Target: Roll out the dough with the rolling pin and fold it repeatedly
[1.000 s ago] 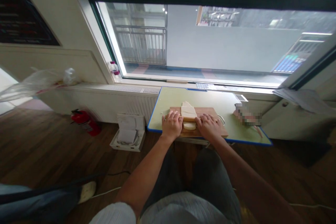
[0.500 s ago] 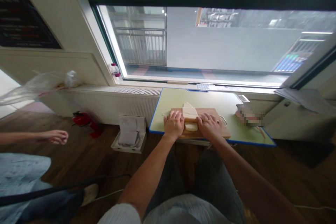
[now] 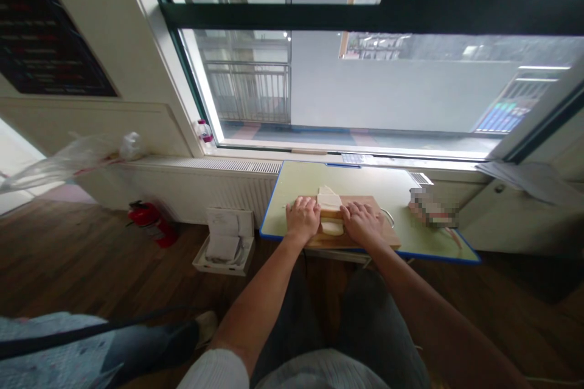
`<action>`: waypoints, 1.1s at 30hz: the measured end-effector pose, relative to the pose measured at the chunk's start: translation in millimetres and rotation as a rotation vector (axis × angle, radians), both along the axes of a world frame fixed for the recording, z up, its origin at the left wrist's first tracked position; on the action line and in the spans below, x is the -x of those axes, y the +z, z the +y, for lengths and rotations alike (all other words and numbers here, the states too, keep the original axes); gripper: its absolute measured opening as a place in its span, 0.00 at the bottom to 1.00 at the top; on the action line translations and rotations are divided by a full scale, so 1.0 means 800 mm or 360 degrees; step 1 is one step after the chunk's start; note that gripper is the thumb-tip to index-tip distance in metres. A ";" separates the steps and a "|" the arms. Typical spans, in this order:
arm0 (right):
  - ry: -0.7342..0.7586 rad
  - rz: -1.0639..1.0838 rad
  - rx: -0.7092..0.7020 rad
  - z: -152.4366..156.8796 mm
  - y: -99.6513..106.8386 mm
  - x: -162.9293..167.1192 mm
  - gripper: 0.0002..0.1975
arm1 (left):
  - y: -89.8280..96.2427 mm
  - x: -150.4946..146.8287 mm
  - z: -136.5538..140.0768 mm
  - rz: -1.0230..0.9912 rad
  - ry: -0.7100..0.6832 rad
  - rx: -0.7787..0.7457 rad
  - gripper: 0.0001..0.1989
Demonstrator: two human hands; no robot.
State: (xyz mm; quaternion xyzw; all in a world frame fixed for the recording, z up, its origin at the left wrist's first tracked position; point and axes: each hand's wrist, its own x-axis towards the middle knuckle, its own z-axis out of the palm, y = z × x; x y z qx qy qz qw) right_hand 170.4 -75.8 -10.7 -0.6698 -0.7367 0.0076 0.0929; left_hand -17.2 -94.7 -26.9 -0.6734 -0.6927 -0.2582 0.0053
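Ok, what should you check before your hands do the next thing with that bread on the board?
1. Left hand on the board's left side, beside the bread: ok.
2. Right hand on the right side, beside the bread: ok.
3. Bread lies on the wooden board, between both hands: ok.
4. Board sits fully on the small table: ok.
5. Fingers actually gripping the bread: cannot tell.
6. Blurred item on the table stays apart from the board: ok.

Left of us a red fire extinguisher (image 3: 150, 223) lies on the wooden floor (image 3: 82, 255) near a white box (image 3: 223, 247); a plastic bag (image 3: 68, 158) rests on the sill, a small bottle (image 3: 205, 132) by the window.
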 end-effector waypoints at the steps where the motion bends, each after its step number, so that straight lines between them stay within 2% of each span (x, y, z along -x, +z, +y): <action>1: -0.0013 -0.0003 -0.0018 -0.005 -0.003 -0.001 0.29 | -0.003 0.000 -0.006 -0.0005 -0.0004 -0.0009 0.21; 7: -0.0017 -0.0026 -0.0131 -0.026 -0.022 -0.006 0.32 | -0.024 0.000 -0.034 -0.0029 -0.0006 -0.0084 0.24; 13: 0.0000 -0.0029 0.0034 0.009 -0.003 0.001 0.31 | -0.006 0.003 0.006 -0.0039 0.0002 0.0050 0.22; 16: 0.0042 -0.0051 0.0022 0.016 0.003 0.003 0.30 | 0.002 0.004 0.019 -0.0033 0.0005 0.0070 0.21; 23: -0.0056 -0.0018 -0.0101 -0.019 -0.026 -0.003 0.32 | -0.020 0.002 -0.027 -0.0066 0.0000 -0.0043 0.24; 25: -0.0044 -0.0009 -0.0120 -0.025 -0.028 -0.003 0.32 | -0.022 0.002 -0.032 -0.0062 -0.0008 -0.0047 0.24; 33: 0.0044 -0.0006 0.0013 0.017 0.004 0.004 0.30 | 0.005 0.005 0.021 -0.0031 0.0009 0.0123 0.22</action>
